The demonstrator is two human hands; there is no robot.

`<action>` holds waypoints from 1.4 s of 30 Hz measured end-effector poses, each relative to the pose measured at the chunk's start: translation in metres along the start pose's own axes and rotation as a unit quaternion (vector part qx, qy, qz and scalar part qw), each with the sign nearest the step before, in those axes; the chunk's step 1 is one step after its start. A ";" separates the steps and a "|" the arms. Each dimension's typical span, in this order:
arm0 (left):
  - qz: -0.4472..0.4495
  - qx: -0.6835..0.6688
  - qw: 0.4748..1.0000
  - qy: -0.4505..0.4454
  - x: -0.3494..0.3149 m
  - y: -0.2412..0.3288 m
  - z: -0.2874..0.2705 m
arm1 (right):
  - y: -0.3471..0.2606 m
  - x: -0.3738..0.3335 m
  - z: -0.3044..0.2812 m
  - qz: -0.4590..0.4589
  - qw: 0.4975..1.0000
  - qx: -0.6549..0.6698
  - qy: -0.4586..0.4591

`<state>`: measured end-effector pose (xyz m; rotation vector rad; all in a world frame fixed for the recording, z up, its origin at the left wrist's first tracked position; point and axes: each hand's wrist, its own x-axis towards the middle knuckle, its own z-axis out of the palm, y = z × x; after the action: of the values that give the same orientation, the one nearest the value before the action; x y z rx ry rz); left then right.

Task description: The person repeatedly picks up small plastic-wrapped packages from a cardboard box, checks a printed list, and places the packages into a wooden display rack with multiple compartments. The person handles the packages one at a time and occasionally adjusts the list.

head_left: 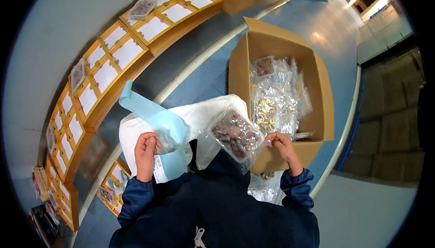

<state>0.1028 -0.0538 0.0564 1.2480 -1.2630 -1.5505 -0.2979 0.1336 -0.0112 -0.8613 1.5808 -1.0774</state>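
On the far left, a row of orange trays [106,67] with white cards runs along the wall, and a few small packs lie in some of them. The left hand [146,150] is closed in a fist around the edge of a clear bag [165,143], together with a light blue sheet [154,114] that rises up to the left. A white sheet [199,116] lies behind both. In the middle, a clear pouch [235,134] with brown pieces inside is tilted above the person's chest. The right hand [282,144] pinches the right corner of this pouch with the fingertips. Just behind it stands an open carton [324,98] on the blue floor, filled with more clear pouches [276,96].
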 end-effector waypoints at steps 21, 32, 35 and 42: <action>-0.036 0.217 0.962 -0.162 -0.079 -0.003 -0.099 | -0.146 -0.042 0.050 -0.339 0.892 -0.279 0.109; -0.123 -0.227 0.962 -0.090 -0.005 -0.002 -0.025 | -0.030 0.057 0.048 -0.048 0.986 -0.082 0.136; -0.159 -0.269 0.944 -0.105 0.006 0.013 -0.007 | -0.026 0.059 0.050 -0.105 0.953 -0.224 0.172; -0.182 -0.271 0.930 -0.170 0.021 0.012 0.031 | -0.149 0.013 0.136 -0.394 0.852 -0.346 -0.013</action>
<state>0.0678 -0.0693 0.0643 0.9005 -0.7233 -2.2685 -0.1663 0.0383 0.1096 -2.1399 1.6334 -1.0007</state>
